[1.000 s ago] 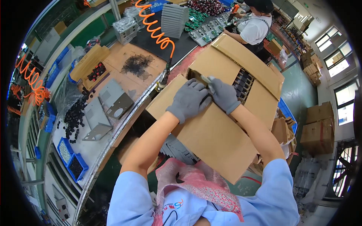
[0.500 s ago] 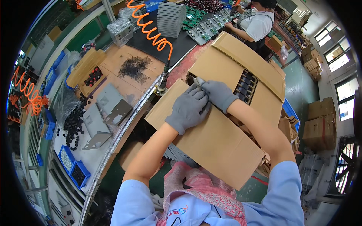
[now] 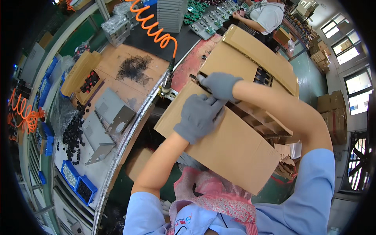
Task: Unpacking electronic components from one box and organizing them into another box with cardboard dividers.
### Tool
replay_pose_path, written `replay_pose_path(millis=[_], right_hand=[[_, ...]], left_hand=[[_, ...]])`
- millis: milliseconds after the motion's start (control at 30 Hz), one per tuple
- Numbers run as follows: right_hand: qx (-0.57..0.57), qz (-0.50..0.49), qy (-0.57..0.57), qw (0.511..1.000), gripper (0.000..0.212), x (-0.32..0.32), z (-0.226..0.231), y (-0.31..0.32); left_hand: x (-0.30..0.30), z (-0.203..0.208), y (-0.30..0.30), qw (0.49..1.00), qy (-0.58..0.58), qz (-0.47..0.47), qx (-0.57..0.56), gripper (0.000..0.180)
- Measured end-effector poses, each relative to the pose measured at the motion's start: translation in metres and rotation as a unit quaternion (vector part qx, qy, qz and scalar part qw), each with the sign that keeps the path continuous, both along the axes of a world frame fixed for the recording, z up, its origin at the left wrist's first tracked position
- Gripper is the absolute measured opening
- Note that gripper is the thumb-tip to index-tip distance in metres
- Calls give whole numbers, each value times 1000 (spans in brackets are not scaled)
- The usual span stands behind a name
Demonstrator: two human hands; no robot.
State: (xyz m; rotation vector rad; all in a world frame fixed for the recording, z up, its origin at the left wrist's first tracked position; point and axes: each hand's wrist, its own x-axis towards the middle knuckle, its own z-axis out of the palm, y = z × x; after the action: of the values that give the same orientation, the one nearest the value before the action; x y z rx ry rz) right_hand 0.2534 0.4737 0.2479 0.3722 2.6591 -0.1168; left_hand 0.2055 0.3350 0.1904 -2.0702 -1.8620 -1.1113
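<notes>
Beside the cluttered tabletop [image 3: 158, 67], your open carton [image 3: 231, 58] sits with its near flap [image 3: 239, 152] beneath your unclenched left hand [image 3: 199, 117], your right hand [image 3: 222, 85] curled at the flaps' left end, grip unclear, and that likely light, stiff flap should handle best by its edges.

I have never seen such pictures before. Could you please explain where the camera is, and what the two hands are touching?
There is no machine: a person is working in grey gloves. All pictures come from a wide fisheye camera on that person's head, looking down, so straight edges bend. The left hand rests on the near flap of an open cardboard box; the right hand is at the edge of the opening, and whether it grips something is hidden. Cardboard dividers show inside. On the bench to the left lie grey metal panels, small black parts and two blue trays.
</notes>
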Motion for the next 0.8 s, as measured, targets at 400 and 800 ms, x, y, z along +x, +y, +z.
replay_pose_path(millis=[400,800], right_hand=[[-5,-30,-116,993,28,-29,-10,1],[-10,-48,-45,998,23,-21,-28,-10]], left_hand=[[-1,-11,1,998,-36,-14,55,23],[-3,-17,-22,998,-49,-28,35,20]])
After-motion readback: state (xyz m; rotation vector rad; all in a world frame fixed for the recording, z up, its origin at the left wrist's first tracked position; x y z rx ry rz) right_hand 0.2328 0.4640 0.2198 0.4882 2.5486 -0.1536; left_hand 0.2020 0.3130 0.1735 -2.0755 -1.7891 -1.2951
